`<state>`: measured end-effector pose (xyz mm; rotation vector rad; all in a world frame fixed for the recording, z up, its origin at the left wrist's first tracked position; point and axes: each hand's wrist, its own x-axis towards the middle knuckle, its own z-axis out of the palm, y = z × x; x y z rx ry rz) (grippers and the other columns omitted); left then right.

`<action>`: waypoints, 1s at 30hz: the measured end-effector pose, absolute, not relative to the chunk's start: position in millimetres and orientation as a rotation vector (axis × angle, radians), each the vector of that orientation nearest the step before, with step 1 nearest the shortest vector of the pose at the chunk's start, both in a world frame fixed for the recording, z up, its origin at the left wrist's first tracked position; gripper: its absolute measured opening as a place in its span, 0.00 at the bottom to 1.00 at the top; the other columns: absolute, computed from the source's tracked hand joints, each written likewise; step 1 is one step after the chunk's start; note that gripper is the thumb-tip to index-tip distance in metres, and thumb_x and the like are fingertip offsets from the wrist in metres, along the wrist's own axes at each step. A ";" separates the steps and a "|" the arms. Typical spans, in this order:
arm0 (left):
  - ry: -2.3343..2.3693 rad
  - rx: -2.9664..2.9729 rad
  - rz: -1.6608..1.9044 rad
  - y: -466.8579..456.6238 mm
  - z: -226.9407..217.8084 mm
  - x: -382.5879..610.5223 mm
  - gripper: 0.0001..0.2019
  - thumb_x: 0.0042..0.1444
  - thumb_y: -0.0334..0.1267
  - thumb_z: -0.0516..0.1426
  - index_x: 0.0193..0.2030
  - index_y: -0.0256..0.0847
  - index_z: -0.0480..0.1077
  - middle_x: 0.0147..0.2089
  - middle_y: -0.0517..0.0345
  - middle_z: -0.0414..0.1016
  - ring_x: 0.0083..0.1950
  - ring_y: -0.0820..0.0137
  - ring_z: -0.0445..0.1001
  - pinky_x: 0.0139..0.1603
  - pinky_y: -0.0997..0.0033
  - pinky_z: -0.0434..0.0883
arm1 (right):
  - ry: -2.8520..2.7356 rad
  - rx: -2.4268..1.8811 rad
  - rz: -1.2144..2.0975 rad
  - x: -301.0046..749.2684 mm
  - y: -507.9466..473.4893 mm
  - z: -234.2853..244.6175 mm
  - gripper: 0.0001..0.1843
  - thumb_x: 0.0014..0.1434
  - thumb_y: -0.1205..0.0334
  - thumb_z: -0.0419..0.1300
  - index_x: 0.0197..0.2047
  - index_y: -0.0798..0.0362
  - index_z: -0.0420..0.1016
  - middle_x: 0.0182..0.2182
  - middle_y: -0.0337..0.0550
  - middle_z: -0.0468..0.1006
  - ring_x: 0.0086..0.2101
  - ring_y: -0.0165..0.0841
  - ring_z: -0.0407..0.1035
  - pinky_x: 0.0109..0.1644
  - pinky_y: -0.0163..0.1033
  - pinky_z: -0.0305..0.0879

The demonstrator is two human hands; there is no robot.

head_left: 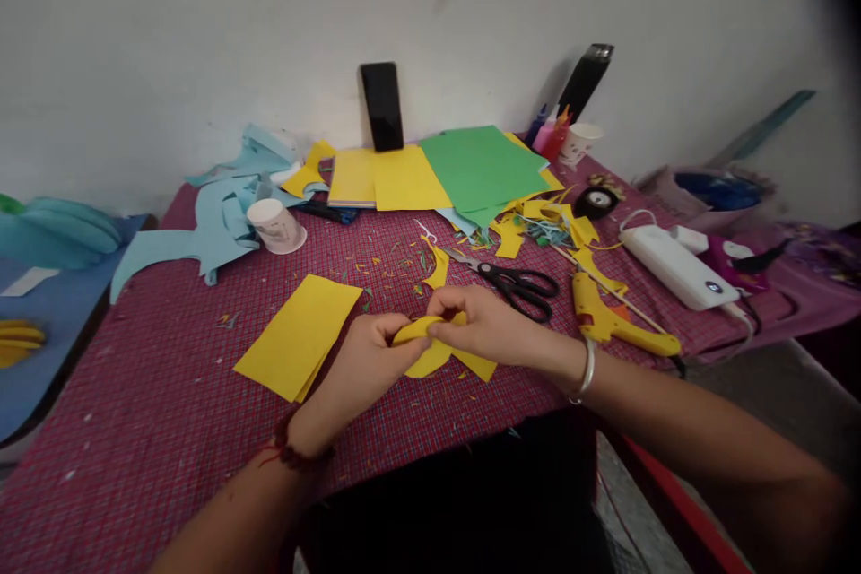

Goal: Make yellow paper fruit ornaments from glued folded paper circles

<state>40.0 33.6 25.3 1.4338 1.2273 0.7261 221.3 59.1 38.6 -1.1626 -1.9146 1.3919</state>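
Observation:
Over the front of the table, my left hand (367, 357) and my right hand (481, 323) meet on a curved piece of yellow paper (430, 361). Fingers of both hands are closed on its upper edge, which looks bent or folded. More yellow paper (479, 365) with a straight corner shows under my right hand. Left of my hands lies a folded yellow sheet (302, 336). Just beyond my right hand are black-handled scissors (517, 282), blades pointing left, beside a yellow paper scrap (437, 269).
A yellow glue gun (615, 318) and a white power bank (679, 265) lie at the right. Green sheets (484, 166) and a propped phone (381, 108) are at the back. A paper cup (273, 226) stands among blue scraps (221, 215). A black bottle (584, 85) leans on the wall.

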 end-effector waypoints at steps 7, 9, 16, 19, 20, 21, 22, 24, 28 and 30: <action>1.147 1.058 1.062 34.4 12.4 43.9 0.10 0.47 0.41 0.66 0.33 0.37 0.77 0.30 0.59 0.77 0.29 0.74 0.71 0.32 0.75 0.68 | -1.422 -1.086 1.532 203.7 48.9 27.2 0.10 0.53 0.58 0.61 0.28 0.52 0.65 0.23 0.33 0.65 0.24 0.25 0.59 0.27 0.32 0.56; 1.113 0.943 1.123 34.2 11.8 46.4 0.11 0.45 0.40 0.68 0.35 0.37 0.78 0.31 0.58 0.79 0.30 0.74 0.73 0.34 0.74 0.71 | -1.438 -1.065 1.531 205.0 50.1 27.8 0.10 0.56 0.56 0.60 0.30 0.52 0.66 0.24 0.34 0.67 0.25 0.26 0.61 0.28 0.33 0.58; 1.124 0.747 1.149 35.7 21.6 42.8 0.11 0.40 0.36 0.69 0.30 0.35 0.77 0.28 0.58 0.79 0.26 0.75 0.74 0.29 0.77 0.71 | -2.199 -1.432 0.508 288.9 74.5 25.1 0.08 0.61 0.63 0.55 0.41 0.51 0.74 0.38 0.48 0.75 0.41 0.41 0.69 0.49 0.48 0.65; 1.115 0.750 1.184 36.6 22.4 40.7 0.10 0.40 0.36 0.69 0.30 0.36 0.76 0.28 0.60 0.79 0.26 0.75 0.74 0.29 0.78 0.71 | -2.347 -1.619 0.265 325.2 73.7 12.6 0.16 0.60 0.65 0.54 0.51 0.54 0.72 0.47 0.54 0.73 0.45 0.45 0.70 0.51 0.52 0.66; 1.120 0.762 1.189 37.0 21.7 40.2 0.10 0.41 0.36 0.69 0.30 0.36 0.76 0.28 0.60 0.79 0.26 0.75 0.74 0.29 0.78 0.71 | -2.379 -1.637 0.236 332.2 71.6 8.6 0.17 0.60 0.65 0.54 0.52 0.54 0.72 0.49 0.55 0.72 0.46 0.46 0.70 0.50 0.52 0.67; 1.129 0.773 1.190 37.5 20.7 39.7 0.10 0.41 0.36 0.69 0.30 0.35 0.76 0.28 0.59 0.79 0.26 0.75 0.74 0.29 0.77 0.72 | -2.402 -1.649 0.216 336.7 69.2 5.3 0.18 0.60 0.65 0.54 0.53 0.55 0.71 0.49 0.56 0.72 0.45 0.46 0.70 0.50 0.51 0.68; 1.139 0.784 1.187 38.0 19.4 39.3 0.10 0.41 0.37 0.69 0.30 0.35 0.76 0.28 0.59 0.79 0.26 0.75 0.74 0.29 0.77 0.72 | -2.421 -1.662 0.196 339.2 67.2 2.9 0.18 0.60 0.64 0.54 0.53 0.55 0.71 0.49 0.56 0.72 0.45 0.46 0.71 0.49 0.51 0.69; 1.154 0.811 1.179 39.2 16.6 38.4 0.11 0.42 0.37 0.69 0.31 0.35 0.77 0.29 0.59 0.79 0.27 0.74 0.74 0.30 0.77 0.72 | -2.451 -1.701 0.159 340.6 65.8 1.3 0.20 0.60 0.63 0.55 0.55 0.54 0.71 0.49 0.56 0.73 0.44 0.46 0.72 0.46 0.50 0.70; 1.157 0.879 1.175 40.3 14.5 37.2 0.10 0.43 0.37 0.69 0.31 0.36 0.79 0.29 0.59 0.79 0.28 0.75 0.74 0.31 0.77 0.70 | -2.453 -1.720 0.228 344.4 76.0 9.0 0.29 0.55 0.65 0.58 0.61 0.47 0.68 0.46 0.51 0.78 0.39 0.44 0.74 0.41 0.47 0.69; 1.142 0.880 1.199 39.8 16.6 37.5 0.09 0.42 0.37 0.69 0.30 0.37 0.79 0.28 0.60 0.79 0.29 0.75 0.73 0.32 0.77 0.70 | -2.345 -1.674 0.465 348.9 81.6 15.4 0.30 0.53 0.65 0.59 0.61 0.47 0.68 0.40 0.47 0.79 0.35 0.40 0.73 0.38 0.43 0.68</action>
